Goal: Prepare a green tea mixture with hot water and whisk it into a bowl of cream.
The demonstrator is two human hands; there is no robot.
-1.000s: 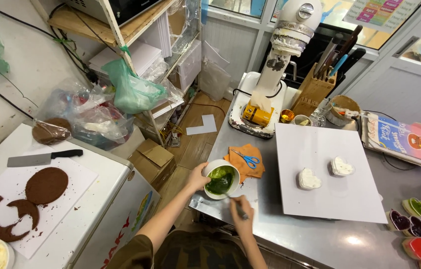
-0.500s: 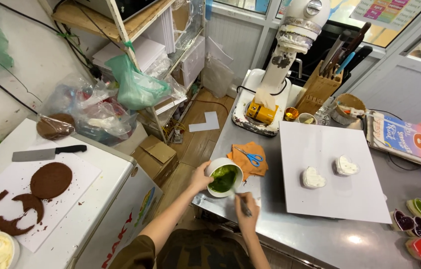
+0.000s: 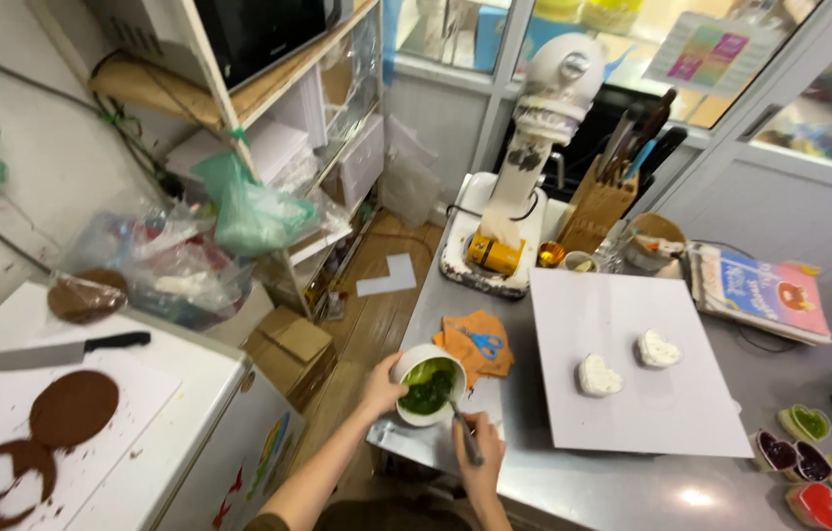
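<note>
White bowl (image 3: 427, 385) of green paste, resting at the near left corner of the steel counter (image 3: 632, 482); the left hand (image 3: 382, 385) curls around its left rim, thumb on the edge, fingers closed against the wall. Right hand (image 3: 480, 460) sits just below the bowl, fist closed round the handle of a slim utensil (image 3: 462, 433) whose tip dips into the green; whether it is a spoon, spatula or brush cannot be told. Both forearms are cut off by the bottom edge. Just beyond the bowl, touching or nearly so: an orange cloth (image 3: 475, 342) with blue-handled scissors (image 3: 482, 343) lying on it. To the right, a white board (image 3: 632, 413) carrying two white heart-shaped cakes (image 3: 600, 375), side by side and apart. Behind the board: a white stand mixer (image 3: 534, 138), its bowl area partly hidden by a yellow tin (image 3: 493, 255); a wooden knife block (image 3: 595, 211); small jars too blurred to identify. A book (image 3: 755, 293) lies far right. Heart-shaped moulds (image 3: 809, 462) in green, purple and red are cropped at the lower right corner. Left of the aisle, a white-topped unit (image 3: 190, 393) holds a cleaver (image 3: 67, 351) and a sheet with a brown round disc (image 3: 74, 408) and brown offcuts, partly cut off by the frame edge. Plastic bags (image 3: 170, 261) crowd the shelves behind, contents unclear.
</note>
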